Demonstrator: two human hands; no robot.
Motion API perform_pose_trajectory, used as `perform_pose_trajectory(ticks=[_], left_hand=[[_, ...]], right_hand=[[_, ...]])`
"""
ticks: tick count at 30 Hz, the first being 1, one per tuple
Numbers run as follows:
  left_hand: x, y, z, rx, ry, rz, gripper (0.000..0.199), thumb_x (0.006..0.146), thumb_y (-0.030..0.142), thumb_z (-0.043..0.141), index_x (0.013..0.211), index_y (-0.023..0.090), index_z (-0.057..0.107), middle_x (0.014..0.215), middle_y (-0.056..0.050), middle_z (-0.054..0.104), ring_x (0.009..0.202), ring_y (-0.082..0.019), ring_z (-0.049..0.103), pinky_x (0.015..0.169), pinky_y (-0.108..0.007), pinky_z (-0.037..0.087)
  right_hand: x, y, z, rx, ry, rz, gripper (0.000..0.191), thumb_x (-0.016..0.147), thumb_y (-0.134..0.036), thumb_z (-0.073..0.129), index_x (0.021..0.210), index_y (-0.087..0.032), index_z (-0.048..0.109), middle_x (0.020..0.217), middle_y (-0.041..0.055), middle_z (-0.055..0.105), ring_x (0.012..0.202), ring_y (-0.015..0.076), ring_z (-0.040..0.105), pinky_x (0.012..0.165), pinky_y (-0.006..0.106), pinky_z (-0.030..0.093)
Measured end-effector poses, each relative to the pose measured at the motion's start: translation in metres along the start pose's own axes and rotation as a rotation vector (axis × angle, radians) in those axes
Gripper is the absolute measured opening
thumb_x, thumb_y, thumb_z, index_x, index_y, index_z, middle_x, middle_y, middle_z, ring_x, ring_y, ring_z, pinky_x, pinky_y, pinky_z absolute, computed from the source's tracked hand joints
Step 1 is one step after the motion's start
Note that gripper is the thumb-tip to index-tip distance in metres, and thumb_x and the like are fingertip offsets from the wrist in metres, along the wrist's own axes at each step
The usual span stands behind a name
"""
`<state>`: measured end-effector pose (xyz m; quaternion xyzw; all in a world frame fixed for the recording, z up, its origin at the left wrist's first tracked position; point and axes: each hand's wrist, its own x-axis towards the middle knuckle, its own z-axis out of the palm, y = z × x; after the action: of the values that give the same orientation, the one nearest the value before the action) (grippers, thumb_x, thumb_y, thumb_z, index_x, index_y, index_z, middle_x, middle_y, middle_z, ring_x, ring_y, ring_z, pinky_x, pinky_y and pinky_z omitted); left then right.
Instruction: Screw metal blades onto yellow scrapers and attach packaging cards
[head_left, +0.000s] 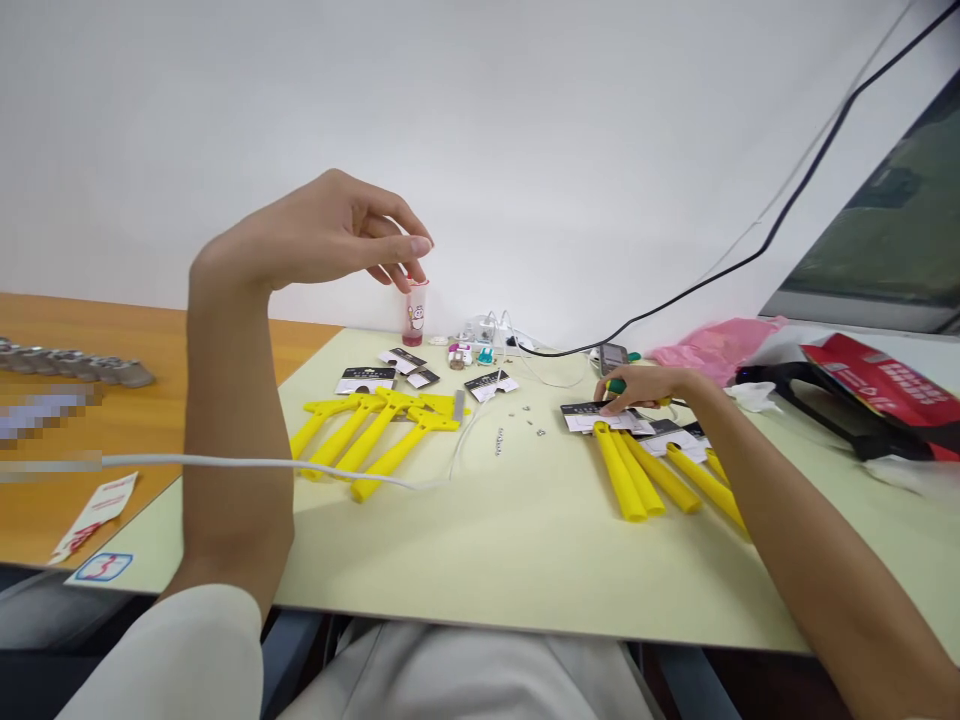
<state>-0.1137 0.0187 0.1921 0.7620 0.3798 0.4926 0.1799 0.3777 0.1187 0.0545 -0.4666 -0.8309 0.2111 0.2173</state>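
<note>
My left hand is raised above the table, fingers loosely bent and apart, with nothing in it. Behind its fingertips stands a clear cup with red liquid. Several yellow scrapers lie at the left; one shows a metal blade. At the right, my right hand grips a green-and-yellow screwdriver, partly hidden by the fingers. Its fingertips touch a black-and-white card at the head of a yellow scraper. More carded scrapers lie beside and partly under my right forearm.
Small screws are scattered mid-table, near loose cards. A white cable crosses the left side. Further back are a power strip and a dark handheld device. A pink bag and red package lie right.
</note>
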Motion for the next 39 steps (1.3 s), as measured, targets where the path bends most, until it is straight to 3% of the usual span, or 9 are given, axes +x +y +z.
perform_pose_trajectory(ticks=[3, 7, 9, 15, 18, 20, 26, 35, 39], left_hand=[[0.001, -0.003, -0.002, 0.048, -0.066, -0.044, 0.043, 0.104, 0.053, 0.074, 0.110, 0.011, 0.079, 0.090, -0.007, 0.081, 0.128, -0.039, 0.076, 0.118, -0.070, 0.054], [0.001, -0.005, -0.004, 0.072, -0.059, -0.044, 0.048, 0.108, 0.058, 0.066, 0.106, 0.012, 0.080, 0.085, -0.006, 0.081, 0.123, -0.037, 0.079, 0.116, -0.069, 0.056], [0.000, -0.005, -0.006, 0.082, -0.056, -0.043, 0.045, 0.105, 0.059, 0.071, 0.104, 0.015, 0.080, 0.086, -0.005, 0.082, 0.121, -0.035, 0.080, 0.116, -0.068, 0.057], [0.006, -0.016, -0.010, 0.214, -0.280, -0.054, 0.044, 0.084, 0.056, 0.096, 0.104, 0.020, 0.083, 0.087, -0.008, 0.085, 0.101, -0.035, 0.084, 0.102, -0.062, 0.067], [0.009, -0.022, -0.012, 0.257, -0.310, 0.004, 0.042, 0.082, 0.061, 0.094, 0.099, 0.024, 0.087, 0.088, -0.011, 0.085, 0.093, -0.035, 0.085, 0.091, -0.057, 0.071], [0.009, -0.021, -0.013, 0.272, -0.308, 0.005, 0.045, 0.081, 0.065, 0.093, 0.100, 0.024, 0.088, 0.091, -0.012, 0.086, 0.095, -0.035, 0.085, 0.092, -0.053, 0.071], [0.002, 0.001, -0.009, 0.380, -0.326, -0.147, 0.054, 0.088, 0.066, 0.085, 0.116, 0.021, 0.086, 0.104, -0.014, 0.087, 0.107, -0.033, 0.084, 0.100, -0.049, 0.066], [0.004, 0.006, 0.008, 0.404, -0.371, -0.127, 0.040, 0.095, 0.055, 0.080, 0.116, 0.022, 0.085, 0.094, -0.008, 0.085, 0.105, -0.031, 0.084, 0.096, -0.043, 0.064], [0.006, 0.003, 0.012, 0.422, -0.414, -0.077, 0.041, 0.097, 0.057, 0.077, 0.119, 0.023, 0.084, 0.097, -0.009, 0.086, 0.100, -0.030, 0.084, 0.091, -0.041, 0.063]], right_hand=[[0.012, -0.001, 0.001, -0.122, -0.263, 0.193, 0.055, 0.066, -0.065, 0.098, 0.088, -0.018, 0.083, 0.050, -0.0043, 0.051, 0.039, 0.0095, 0.041, 0.042, 0.032, 0.028], [0.039, -0.014, 0.006, -0.283, -0.326, 0.342, 0.063, 0.056, -0.048, 0.106, 0.103, -0.016, 0.079, 0.061, 0.0011, 0.062, 0.045, 0.0142, 0.048, 0.045, 0.034, 0.037], [0.051, -0.036, 0.010, -0.421, -0.309, 0.370, 0.063, 0.067, -0.049, 0.102, 0.115, -0.017, 0.076, 0.070, 0.0040, 0.066, 0.052, 0.0175, 0.055, 0.050, 0.034, 0.044], [0.075, -0.148, 0.053, -0.390, -0.258, 0.024, 0.051, 0.084, -0.060, 0.089, 0.114, -0.022, 0.076, 0.097, 0.0119, 0.076, 0.064, 0.0203, 0.064, 0.051, 0.033, 0.045], [0.095, -0.192, 0.100, -0.340, -0.382, -0.134, 0.051, 0.083, -0.059, 0.092, 0.114, -0.022, 0.073, 0.100, 0.0084, 0.076, 0.068, 0.0172, 0.065, 0.053, 0.029, 0.047], [0.112, -0.205, 0.134, -0.354, -0.521, -0.144, 0.071, 0.069, -0.061, 0.101, 0.118, -0.022, 0.070, 0.104, 0.0067, 0.074, 0.070, 0.0164, 0.066, 0.054, 0.027, 0.049], [0.148, -0.189, 0.186, -0.396, -0.738, -0.100, 0.090, 0.059, -0.066, 0.105, 0.120, -0.016, 0.062, 0.118, 0.0094, 0.067, 0.080, 0.0182, 0.069, 0.062, 0.029, 0.057], [0.143, -0.182, 0.174, -0.364, -0.755, -0.106, 0.073, 0.064, -0.071, 0.100, 0.097, -0.018, 0.062, 0.085, 0.0022, 0.065, 0.068, 0.0183, 0.061, 0.057, 0.031, 0.049], [0.137, -0.188, 0.151, -0.294, -0.690, -0.124, 0.074, 0.065, -0.069, 0.101, 0.106, -0.019, 0.064, 0.084, -0.0008, 0.062, 0.066, 0.0154, 0.056, 0.056, 0.030, 0.046]])
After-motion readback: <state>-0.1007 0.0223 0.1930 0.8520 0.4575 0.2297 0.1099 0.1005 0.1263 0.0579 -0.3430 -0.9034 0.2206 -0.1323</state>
